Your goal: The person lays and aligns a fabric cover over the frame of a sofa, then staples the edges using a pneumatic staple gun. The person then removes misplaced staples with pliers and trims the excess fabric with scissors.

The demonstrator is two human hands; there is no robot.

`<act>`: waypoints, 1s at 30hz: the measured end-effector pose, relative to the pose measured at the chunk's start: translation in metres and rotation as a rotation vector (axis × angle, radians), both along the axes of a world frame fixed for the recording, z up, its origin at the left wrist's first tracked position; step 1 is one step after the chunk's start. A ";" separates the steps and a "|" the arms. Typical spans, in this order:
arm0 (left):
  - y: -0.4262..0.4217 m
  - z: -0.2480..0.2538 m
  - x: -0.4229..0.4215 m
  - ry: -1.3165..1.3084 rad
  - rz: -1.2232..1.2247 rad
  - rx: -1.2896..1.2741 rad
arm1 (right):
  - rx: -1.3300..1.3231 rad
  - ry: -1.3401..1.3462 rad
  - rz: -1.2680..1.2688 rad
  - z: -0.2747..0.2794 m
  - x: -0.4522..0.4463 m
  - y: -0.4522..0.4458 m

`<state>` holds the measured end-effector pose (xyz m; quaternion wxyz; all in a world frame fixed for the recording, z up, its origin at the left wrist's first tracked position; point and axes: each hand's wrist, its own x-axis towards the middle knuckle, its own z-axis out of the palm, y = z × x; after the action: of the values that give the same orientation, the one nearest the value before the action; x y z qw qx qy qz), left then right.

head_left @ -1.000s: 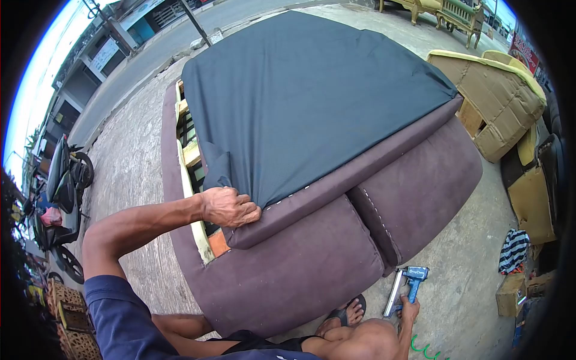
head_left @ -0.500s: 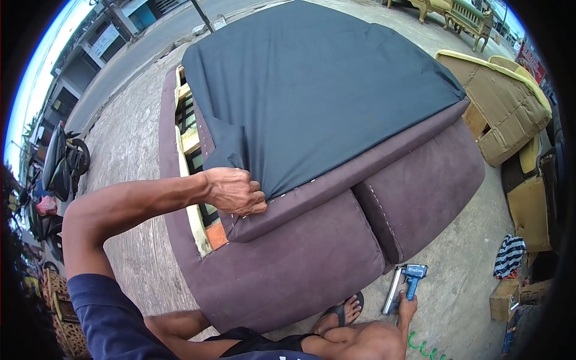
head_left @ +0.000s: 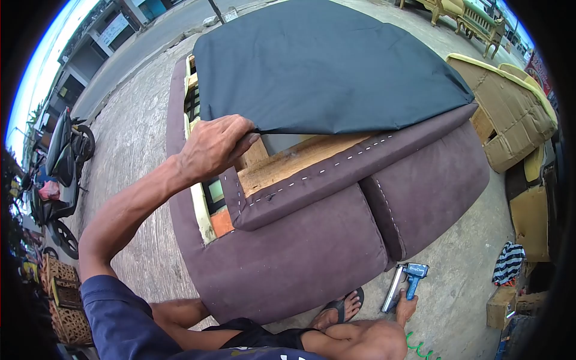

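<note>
My left hand [head_left: 217,144] is closed on the near left edge of a dark blue-grey fabric sheet [head_left: 324,72], lifting it. The sheet covers most of the underside of an upturned purple sofa [head_left: 288,264]. Under the raised edge a bare wooden rail [head_left: 300,161] shows, with a row of staples [head_left: 321,170] along the purple cover beside it. Low on the right, my right hand [head_left: 406,307] grips the handle of a blue and silver staple gun [head_left: 414,273], held away from the sofa near the ground.
A green coiled hose [head_left: 420,346] lies by my right hand. Cardboard-backed furniture parts [head_left: 510,114] stand at the right, with a striped cloth [head_left: 509,263] and a wooden block [head_left: 501,306] nearer. Parked motorbikes [head_left: 63,162] and a wicker basket [head_left: 60,300] are at the left.
My left hand has moved up and away from the sofa's near corner, pulling the fabric edge back and baring the wooden rail and staples. My right hand with the staple gun has barely moved.
</note>
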<state>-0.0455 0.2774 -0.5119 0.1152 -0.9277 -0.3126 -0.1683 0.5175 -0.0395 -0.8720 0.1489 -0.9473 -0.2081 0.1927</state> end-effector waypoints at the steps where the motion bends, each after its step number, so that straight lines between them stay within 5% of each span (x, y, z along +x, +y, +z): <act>1: -0.013 -0.002 -0.003 -0.065 0.109 -0.083 | -0.003 0.003 0.007 -0.016 0.004 -0.006; 3: -0.040 -0.005 -0.010 0.017 0.229 -0.166 | 0.076 -0.599 0.272 -0.051 0.010 -0.015; 4: -0.048 -0.016 -0.018 0.030 0.277 -0.126 | 0.075 -0.593 0.275 -0.054 0.013 -0.017; 7: -0.074 -0.045 -0.034 0.025 0.299 -0.018 | 0.016 -1.341 0.585 -0.054 0.022 -0.007; 10: -0.094 -0.066 -0.025 0.061 0.260 0.039 | -0.028 -1.228 0.643 -0.036 0.043 0.005; 18: -0.127 -0.102 -0.007 0.212 0.287 0.052 | -0.331 -0.302 0.722 0.013 0.069 0.060; 24: -0.128 -0.104 -0.018 0.169 0.222 -0.032 | -0.445 -0.101 0.752 0.044 0.074 0.060; 30: -0.117 -0.104 -0.014 -0.084 0.357 -0.294 | -0.177 0.309 0.517 0.081 0.033 0.022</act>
<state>-0.0592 0.1608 -0.6157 -0.0064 -0.8567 -0.4974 -0.1365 0.5506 -0.0174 -0.7912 0.0417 -0.8318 -0.3993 0.3834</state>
